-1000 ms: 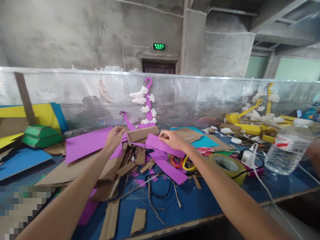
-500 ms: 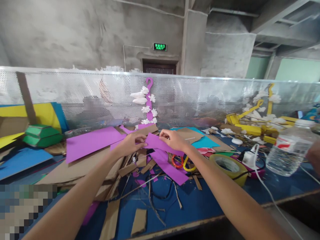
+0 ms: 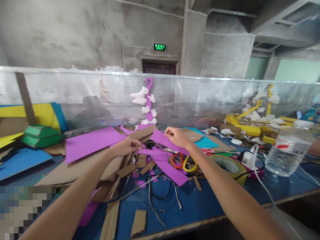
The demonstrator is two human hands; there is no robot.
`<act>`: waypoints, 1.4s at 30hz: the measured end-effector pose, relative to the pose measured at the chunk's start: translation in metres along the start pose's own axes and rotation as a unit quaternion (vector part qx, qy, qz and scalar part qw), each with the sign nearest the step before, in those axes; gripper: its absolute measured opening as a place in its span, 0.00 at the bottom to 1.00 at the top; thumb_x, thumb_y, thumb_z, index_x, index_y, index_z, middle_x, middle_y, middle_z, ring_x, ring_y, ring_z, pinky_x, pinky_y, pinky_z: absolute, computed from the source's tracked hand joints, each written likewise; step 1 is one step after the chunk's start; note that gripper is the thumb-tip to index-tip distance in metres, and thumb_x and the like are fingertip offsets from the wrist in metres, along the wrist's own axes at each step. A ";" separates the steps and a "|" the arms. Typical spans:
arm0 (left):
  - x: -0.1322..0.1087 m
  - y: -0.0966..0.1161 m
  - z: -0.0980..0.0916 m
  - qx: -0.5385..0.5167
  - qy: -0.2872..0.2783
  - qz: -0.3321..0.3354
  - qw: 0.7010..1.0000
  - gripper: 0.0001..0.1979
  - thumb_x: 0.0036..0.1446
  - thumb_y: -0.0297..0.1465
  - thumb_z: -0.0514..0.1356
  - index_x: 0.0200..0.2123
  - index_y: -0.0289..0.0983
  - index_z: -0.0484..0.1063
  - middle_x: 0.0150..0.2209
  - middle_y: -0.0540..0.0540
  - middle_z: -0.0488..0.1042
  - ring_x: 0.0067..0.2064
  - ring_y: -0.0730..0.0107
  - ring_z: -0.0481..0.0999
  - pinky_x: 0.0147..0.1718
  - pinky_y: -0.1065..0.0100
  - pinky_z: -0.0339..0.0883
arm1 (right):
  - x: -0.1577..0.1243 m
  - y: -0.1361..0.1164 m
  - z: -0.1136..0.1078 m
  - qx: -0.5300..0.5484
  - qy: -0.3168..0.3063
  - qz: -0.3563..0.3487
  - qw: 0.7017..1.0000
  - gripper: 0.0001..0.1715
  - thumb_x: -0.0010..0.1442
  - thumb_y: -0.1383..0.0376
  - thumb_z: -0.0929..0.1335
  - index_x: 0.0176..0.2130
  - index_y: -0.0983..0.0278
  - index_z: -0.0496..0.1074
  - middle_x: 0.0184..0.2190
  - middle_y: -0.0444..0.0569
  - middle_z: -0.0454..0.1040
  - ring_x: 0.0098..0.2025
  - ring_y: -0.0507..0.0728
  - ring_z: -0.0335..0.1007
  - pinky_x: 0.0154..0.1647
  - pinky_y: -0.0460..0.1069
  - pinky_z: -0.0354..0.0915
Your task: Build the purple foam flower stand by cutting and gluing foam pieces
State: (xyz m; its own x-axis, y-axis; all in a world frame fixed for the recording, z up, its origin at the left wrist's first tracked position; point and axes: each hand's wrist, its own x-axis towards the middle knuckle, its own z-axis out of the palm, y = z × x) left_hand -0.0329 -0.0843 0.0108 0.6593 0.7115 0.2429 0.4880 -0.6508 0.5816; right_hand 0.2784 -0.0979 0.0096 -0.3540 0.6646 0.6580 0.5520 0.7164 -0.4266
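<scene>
My right hand (image 3: 175,136) is closed, with thumb and finger pinching a purple paper piece (image 3: 162,138) that slopes down to the right below it. To its left, my left hand (image 3: 128,146) is closed on one end of a narrow purple strip (image 3: 152,152). The strip reaches rightward under the held piece; where its far end stops I cannot tell. Beneath both hands lies a longer purple strip (image 3: 171,168). Beside it are a red scissor handle loop (image 3: 177,160) and a yellow loop (image 3: 190,163), their blades hidden. A large purple sheet (image 3: 92,143) rests on cardboard to the left.
A purple hooked stem with white tufts (image 3: 149,106) stands against the perforated metal screen (image 3: 185,96). On the right are a tape roll (image 3: 227,166), a water bottle (image 3: 288,150) and a white cable (image 3: 262,186). Cardboard scraps (image 3: 138,221) and a green box (image 3: 41,136) lie leftward.
My hands have moved apart from the purple piece they both held. The left hand has gone left and slightly down, a narrow strip now showing at its fingers; the right has shifted slightly right.
</scene>
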 end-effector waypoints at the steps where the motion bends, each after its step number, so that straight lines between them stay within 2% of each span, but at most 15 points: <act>1: -0.001 -0.001 -0.001 0.009 -0.004 0.003 1.000 0.18 0.58 0.46 0.61 0.34 0.36 0.80 0.25 0.48 0.74 0.27 0.71 0.69 0.28 0.71 0.61 | 0.000 0.001 -0.001 -0.005 0.001 0.002 1.000 0.09 0.65 0.62 0.65 0.33 0.62 0.69 0.29 0.46 0.76 0.30 0.54 0.69 0.34 0.47 0.58; 4: -0.003 -0.002 -0.002 0.028 -0.029 0.006 0.999 0.20 0.58 0.47 0.61 0.28 0.36 0.79 0.22 0.50 0.72 0.25 0.72 0.67 0.27 0.71 0.59 | 0.000 0.002 -0.002 -0.021 0.010 0.009 1.000 0.08 0.64 0.63 0.65 0.33 0.62 0.69 0.29 0.46 0.76 0.31 0.54 0.69 0.34 0.48 0.59; 8: -0.005 0.003 -0.003 0.041 -0.049 -0.022 0.998 0.18 0.55 0.46 0.63 0.39 0.40 0.82 0.32 0.46 0.82 0.33 0.65 0.77 0.33 0.69 0.67 | 0.000 0.001 -0.005 -0.015 0.012 0.009 1.000 0.08 0.64 0.63 0.65 0.33 0.62 0.69 0.28 0.45 0.76 0.30 0.55 0.70 0.33 0.48 0.59; 10: -0.005 0.007 -0.003 0.052 -0.035 -0.033 0.997 0.20 0.56 0.46 0.63 0.46 0.40 0.81 0.38 0.44 0.83 0.39 0.61 0.80 0.39 0.66 0.70 | 0.000 0.000 -0.005 -0.011 0.003 0.011 1.000 0.08 0.64 0.63 0.65 0.33 0.62 0.70 0.29 0.46 0.76 0.31 0.54 0.70 0.33 0.48 0.59; 12: -0.005 0.012 -0.003 0.069 0.002 -0.030 0.997 0.24 0.57 0.47 0.61 0.50 0.39 0.79 0.44 0.41 0.83 0.43 0.58 0.81 0.42 0.63 0.71 | 0.000 -0.003 -0.003 -0.006 -0.011 0.010 1.000 0.08 0.64 0.63 0.65 0.33 0.62 0.70 0.29 0.46 0.76 0.31 0.54 0.70 0.34 0.48 0.60; 15: -0.002 0.018 0.000 0.100 0.055 -0.019 0.993 0.27 0.59 0.48 0.60 0.56 0.40 0.75 0.50 0.40 0.81 0.45 0.57 0.80 0.43 0.62 0.72 | -0.001 -0.010 0.000 0.010 -0.038 0.003 0.999 0.08 0.64 0.62 0.66 0.34 0.62 0.72 0.31 0.46 0.77 0.33 0.54 0.71 0.35 0.47 0.60; 19: 0.001 0.023 0.005 0.114 0.075 -0.016 0.991 0.22 0.61 0.46 0.58 0.53 0.42 0.77 0.47 0.43 0.82 0.41 0.60 0.81 0.40 0.64 0.72 | -0.002 -0.022 0.004 0.027 -0.060 0.003 0.998 0.08 0.64 0.62 0.66 0.35 0.63 0.73 0.33 0.47 0.77 0.33 0.53 0.70 0.35 0.47 0.61; 25: 0.002 0.028 0.012 0.106 0.057 0.034 0.992 0.17 0.63 0.44 0.58 0.49 0.43 0.78 0.42 0.47 0.83 0.37 0.65 0.79 0.35 0.68 0.70 | -0.004 -0.027 0.004 0.044 -0.077 0.000 0.996 0.07 0.64 0.63 0.67 0.36 0.63 0.73 0.33 0.47 0.77 0.33 0.53 0.70 0.35 0.47 0.61; 28: 0.001 0.032 0.013 0.094 0.047 0.050 0.993 0.17 0.65 0.44 0.55 0.40 0.40 0.79 0.35 0.47 0.81 0.34 0.67 0.78 0.33 0.69 0.67 | -0.004 -0.028 0.004 0.043 -0.083 0.004 0.996 0.07 0.64 0.63 0.67 0.36 0.63 0.73 0.34 0.47 0.77 0.34 0.53 0.70 0.36 0.47 0.61; 32: 0.001 0.037 0.012 0.070 0.046 0.063 0.995 0.19 0.67 0.42 0.53 0.30 0.37 0.75 0.29 0.48 0.78 0.32 0.70 0.76 0.33 0.69 0.66 | -0.005 -0.033 0.002 0.047 -0.087 -0.002 0.995 0.07 0.64 0.63 0.66 0.36 0.63 0.73 0.34 0.47 0.77 0.34 0.53 0.70 0.36 0.47 0.61; 38: 0.000 0.033 0.005 0.055 0.084 0.025 0.995 0.17 0.65 0.42 0.55 0.34 0.36 0.76 0.28 0.48 0.77 0.32 0.69 0.75 0.34 0.68 0.66 | -0.004 -0.025 -0.001 0.043 -0.068 -0.002 0.997 0.09 0.64 0.62 0.65 0.35 0.63 0.72 0.32 0.47 0.76 0.32 0.53 0.68 0.34 0.48 0.60; 42: 0.001 0.021 0.002 0.092 0.064 -0.001 0.994 0.13 0.60 0.41 0.60 0.37 0.38 0.80 0.35 0.45 0.81 0.35 0.66 0.77 0.36 0.66 0.67 | -0.002 -0.012 -0.001 0.050 -0.044 -0.008 0.998 0.10 0.64 0.60 0.65 0.34 0.63 0.72 0.32 0.47 0.75 0.33 0.54 0.69 0.35 0.48 0.62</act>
State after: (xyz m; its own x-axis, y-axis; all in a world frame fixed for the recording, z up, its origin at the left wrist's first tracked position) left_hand -0.0206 -0.0978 0.0218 0.5863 0.7327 0.3456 0.5928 -0.6788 0.4334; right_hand 0.2727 -0.1081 0.0143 -0.4299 0.6662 0.6094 0.4693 0.7415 -0.4796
